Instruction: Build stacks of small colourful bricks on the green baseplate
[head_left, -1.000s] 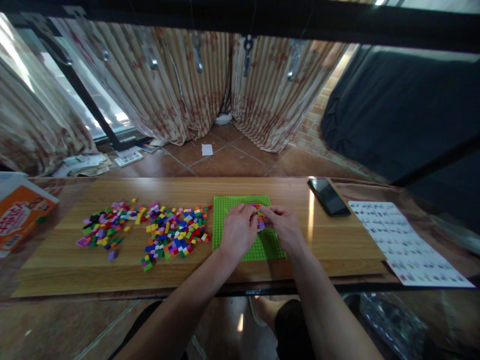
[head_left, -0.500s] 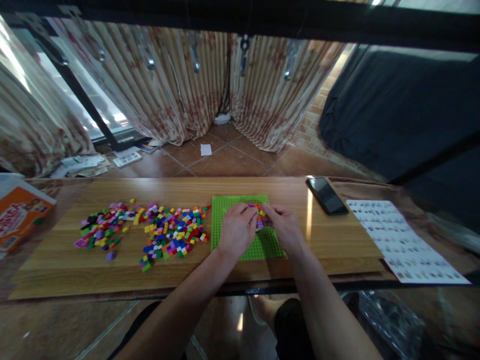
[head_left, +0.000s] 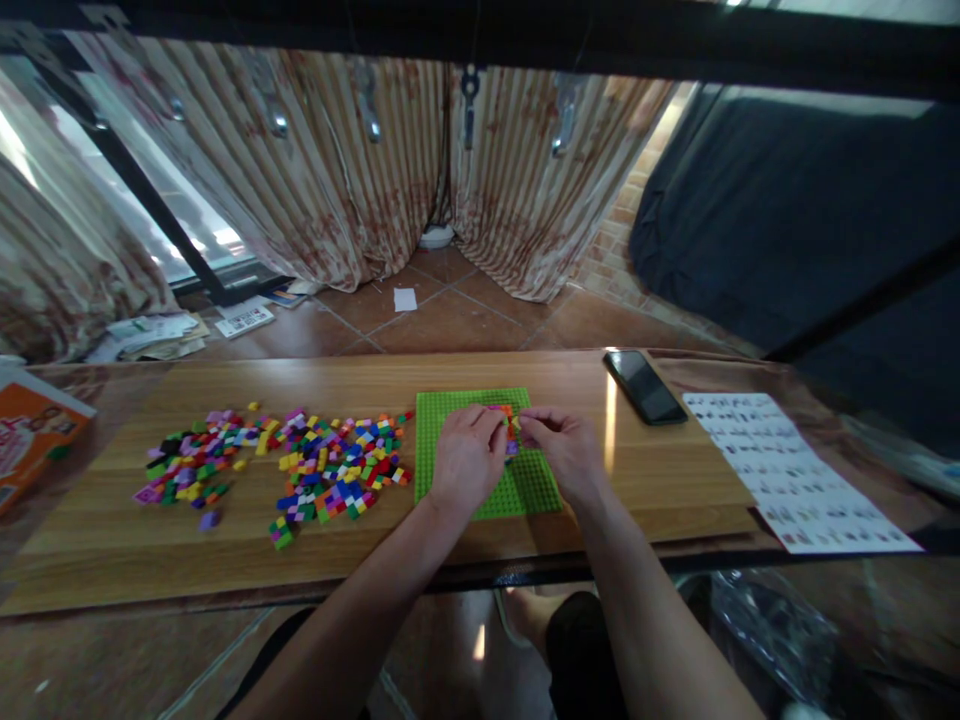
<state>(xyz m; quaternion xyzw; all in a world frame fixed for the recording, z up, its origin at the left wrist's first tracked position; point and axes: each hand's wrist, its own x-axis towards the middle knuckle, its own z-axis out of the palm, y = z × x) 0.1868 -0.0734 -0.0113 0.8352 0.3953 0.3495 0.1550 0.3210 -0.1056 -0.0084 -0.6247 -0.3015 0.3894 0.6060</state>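
Note:
A green studded baseplate (head_left: 429, 455) lies on the wooden tabletop in front of me. Over it, a small cluster of orange, yellow and purple toy bricks (head_left: 511, 424) shows between my hands. My left hand (head_left: 471, 458) is closed at the cluster's left side, thumb and fingers against it. From the right, my right hand (head_left: 564, 448) comes up to the cluster with thumb and forefinger pinched together. Anything inside that pinch is too small to make out. My fingers hide part of the cluster, and I cannot tell whether it is fixed to the baseplate.
Many loose coloured bricks (head_left: 330, 465) are spread over the left of the tabletop (head_left: 225, 570). A black phone (head_left: 646, 386) lies to the right, beside a printed sheet (head_left: 787, 465). An orange and white box (head_left: 37, 430) stands at the far left.
The whole view has shifted slightly. My right thumb and fingers have drawn closer together beside the brick cluster. My left hand stays at the cluster.

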